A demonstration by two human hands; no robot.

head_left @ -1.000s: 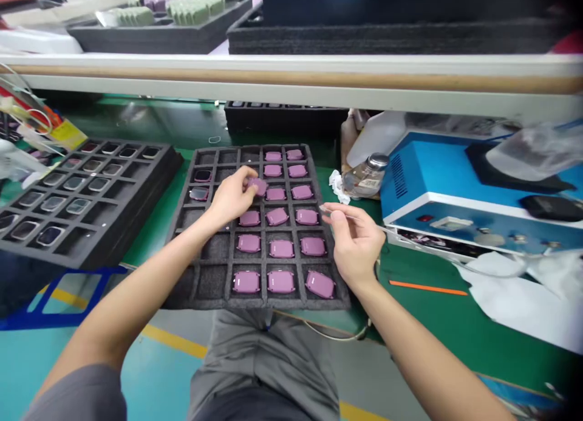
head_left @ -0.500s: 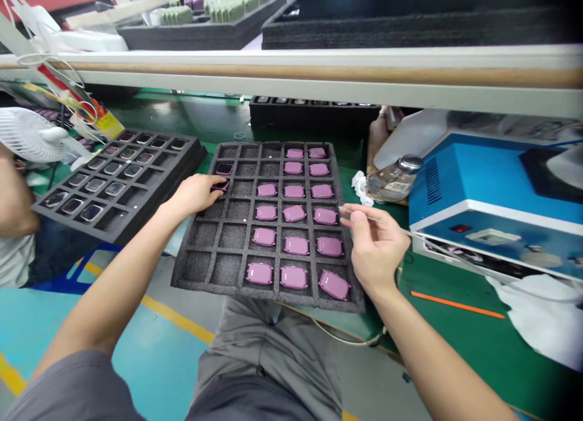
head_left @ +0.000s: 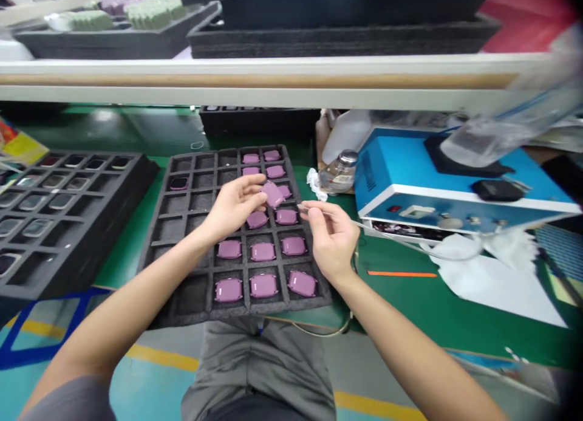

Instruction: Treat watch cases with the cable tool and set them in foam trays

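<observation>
A purple watch case (head_left: 274,195) is pinched in the fingertips of my left hand (head_left: 234,205), tilted over the right part of the black foam tray (head_left: 159,226). My right hand (head_left: 334,242) is closed around a thin clear tube (head_left: 328,212) with a slender tip, just right of that case, by the tray's right edge. Several purple cases, such as one at the front (head_left: 263,285), lie back up in the right-hand compartments. One dark-faced purple case (head_left: 178,183) sits in the left column. My left hand and forearm hide some compartments.
A second foam tray (head_left: 98,220) with dark-faced watches stands at left. On the right are a blue machine (head_left: 437,196), a glass jar (head_left: 339,173), an orange stick (head_left: 401,274) and white paper (head_left: 510,293). A shelf bar (head_left: 273,81) crosses above.
My left hand has gone from the tray's left column toward its right side and now holds a purple watch case near the tube tip. The view has turned right.
</observation>
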